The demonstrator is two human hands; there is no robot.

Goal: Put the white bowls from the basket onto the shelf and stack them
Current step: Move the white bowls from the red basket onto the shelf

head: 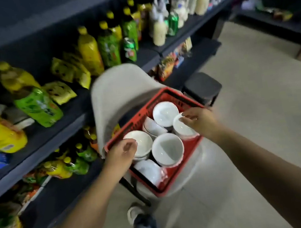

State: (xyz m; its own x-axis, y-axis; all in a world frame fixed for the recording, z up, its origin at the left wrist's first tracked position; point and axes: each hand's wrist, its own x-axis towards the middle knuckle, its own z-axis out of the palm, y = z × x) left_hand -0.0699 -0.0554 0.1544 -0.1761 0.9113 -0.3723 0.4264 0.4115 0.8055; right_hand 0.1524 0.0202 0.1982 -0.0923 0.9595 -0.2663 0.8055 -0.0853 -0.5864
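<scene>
A red basket (181,175) rests on a pale grey chair (120,87) and holds several white bowls. My left hand (121,153) curls over the rim of the bowl (143,141) at the basket's left side, fingers on its edge. My right hand (199,121) pinches the rim of a bowl (182,130) at the right side. A large bowl (167,149) lies tilted in the middle, another bowl (165,112) sits at the far end, and one (150,172) lies near the front. The dark shelf (63,189) runs along the left.
The shelves on the left carry yellow and green bottles (89,49), snack packets (59,91) and pale bottles (159,29) further back. A black stool (202,87) stands beyond the chair. My feet (134,212) are on the tiled floor, which extends to the right.
</scene>
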